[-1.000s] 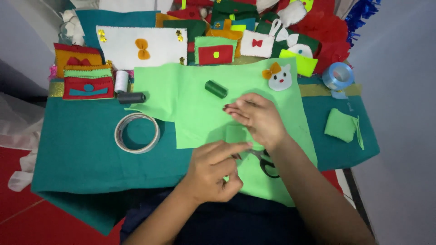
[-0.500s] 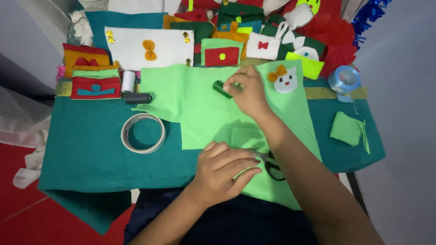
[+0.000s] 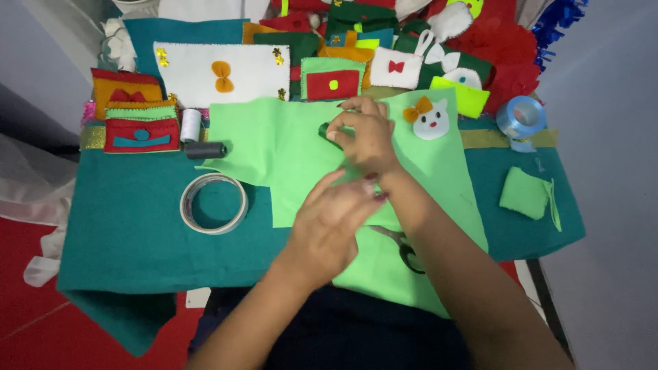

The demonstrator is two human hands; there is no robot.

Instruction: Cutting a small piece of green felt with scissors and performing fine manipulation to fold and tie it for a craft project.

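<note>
The right hand (image 3: 363, 133) is at the far part of the light green felt sheet (image 3: 288, 157), and its fingers are closed around a small dark green thread spool (image 3: 323, 131), which shows only a little at the left side of the hand. The left hand (image 3: 329, 223) is nearer, flat on the same sheet with its fingers stretched out and close together, holding nothing, and its fingertips point toward the right wrist. A pair of scissors with dark handles (image 3: 404, 250) lies on the sheet just right of the left hand, partly hidden under the right forearm. On the teal felt table cover (image 3: 123, 240), a roll of pale tape (image 3: 214, 203) lies left of the sheet. Farther left stand a white thread spool (image 3: 190, 125) and a black spool (image 3: 205, 150). A white cat-face felt piece with an orange bow (image 3: 430, 118) lies right of the right hand.
</note>
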